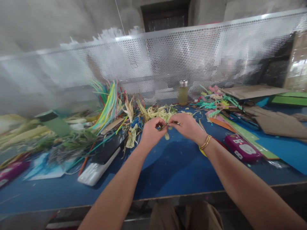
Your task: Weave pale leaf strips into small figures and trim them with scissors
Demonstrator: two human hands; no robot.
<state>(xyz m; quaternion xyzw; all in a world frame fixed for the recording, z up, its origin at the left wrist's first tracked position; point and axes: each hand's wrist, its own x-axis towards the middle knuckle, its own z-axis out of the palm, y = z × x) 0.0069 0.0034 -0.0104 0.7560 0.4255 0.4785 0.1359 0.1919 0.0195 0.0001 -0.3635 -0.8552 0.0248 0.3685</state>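
**Over the flat blue counter (pixel 165 175), a tight double pinch**

Near the counter's middle, the bare left hand (pixel 153 128) and the bare right hand (pixel 184 124), with a gold chain bracelet (pixel 206 142) at its wrist, meet fingertip to fingertip, clasping what appears to be a narrow pale-green husk strip (pixel 167 136); it is too small and blurred to be certain. Just behind them lies a loose heap of yellowish-green husks (pixel 160 111), and beyond it stands a yellowish see-through bottle with a silver cap (pixel 183 94). To the left fans a bundle of multicoloured strands (pixel 110 103); right of the bracelet lies a glossy purple boxy device (pixel 242 148). Along the back runs a perforated silver metal screen (pixel 168 54).
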